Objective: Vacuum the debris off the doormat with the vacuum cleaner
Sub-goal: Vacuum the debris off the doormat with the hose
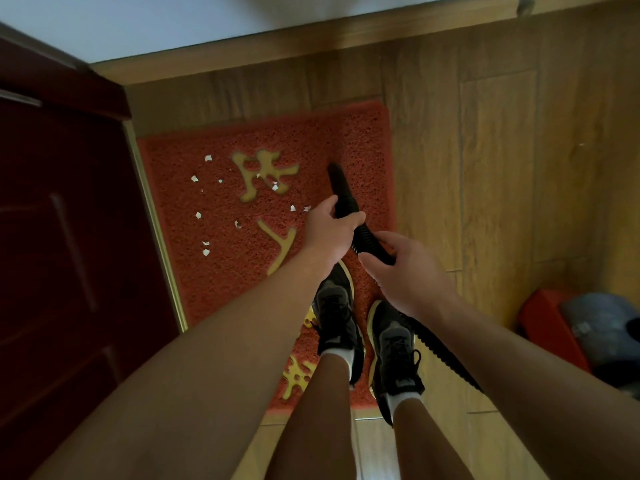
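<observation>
A red doormat [360, 140] with gold characters lies on the wooden floor beside a dark red door. Several white scraps of debris [205, 251] are scattered over its left half. A black ribbed vacuum hose [341, 188] slants across the mat, its nozzle tip down on the mat's right part, away from the scraps. My left hand [329, 225] grips the hose near the nozzle. My right hand [405, 268] grips it lower down, and the hose runs on behind my right forearm toward the lower right. My two black shoes stand on the mat's near part.
The dark red door [69, 237] fills the left side, edged by a gold threshold strip [156, 230]. A white wall and wooden skirting [311, 43] run along the top. A red and grey vacuum body [571, 334] sits on the floor at the lower right.
</observation>
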The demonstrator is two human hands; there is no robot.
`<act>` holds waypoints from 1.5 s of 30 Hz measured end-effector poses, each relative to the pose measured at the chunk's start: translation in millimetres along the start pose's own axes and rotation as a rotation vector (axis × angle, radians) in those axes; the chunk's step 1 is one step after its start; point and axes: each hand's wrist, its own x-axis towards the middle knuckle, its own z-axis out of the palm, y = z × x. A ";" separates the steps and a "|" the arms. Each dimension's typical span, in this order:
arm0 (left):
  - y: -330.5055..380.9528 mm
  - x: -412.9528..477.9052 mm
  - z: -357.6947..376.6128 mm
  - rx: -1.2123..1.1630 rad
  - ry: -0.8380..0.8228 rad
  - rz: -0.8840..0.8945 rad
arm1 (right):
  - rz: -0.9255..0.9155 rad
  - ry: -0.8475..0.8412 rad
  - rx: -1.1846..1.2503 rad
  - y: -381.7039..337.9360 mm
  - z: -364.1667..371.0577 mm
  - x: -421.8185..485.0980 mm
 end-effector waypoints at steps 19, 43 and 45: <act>-61.3 -26.5 -26.0 -0.153 0.065 -0.083 | -0.018 -0.133 -0.124 1.3 35.9 -21.5; -80.0 -28.6 -58.4 -0.229 0.069 -0.098 | -0.058 -0.167 -0.252 -22.6 60.0 -20.9; -79.5 -27.5 -60.8 -0.230 0.075 -0.086 | -0.057 -0.167 -0.249 -23.4 61.4 -19.1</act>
